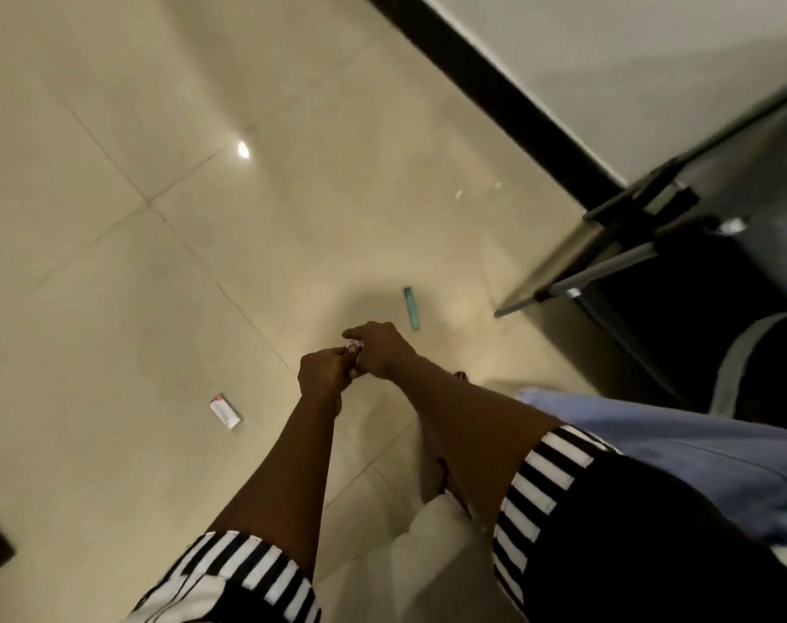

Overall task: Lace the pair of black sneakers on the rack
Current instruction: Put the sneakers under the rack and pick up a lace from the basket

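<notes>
My left hand [324,375] and my right hand [380,348] meet in the middle of the view, above the tiled floor. The curled fingers of both pinch a small pale thing [354,348] between them; blur hides what it is. At the right edge stands a rack of metal tubes [607,272], well away from both hands. Beneath it lies a black shape with a pale curved band [742,357], possibly a sneaker. No lace is visible.
A teal stick-shaped object [412,314] lies on the floor just beyond my right hand. A small white box [225,412] lies to the left of my left forearm. A black skirting strip [495,83] runs along the wall at the upper right.
</notes>
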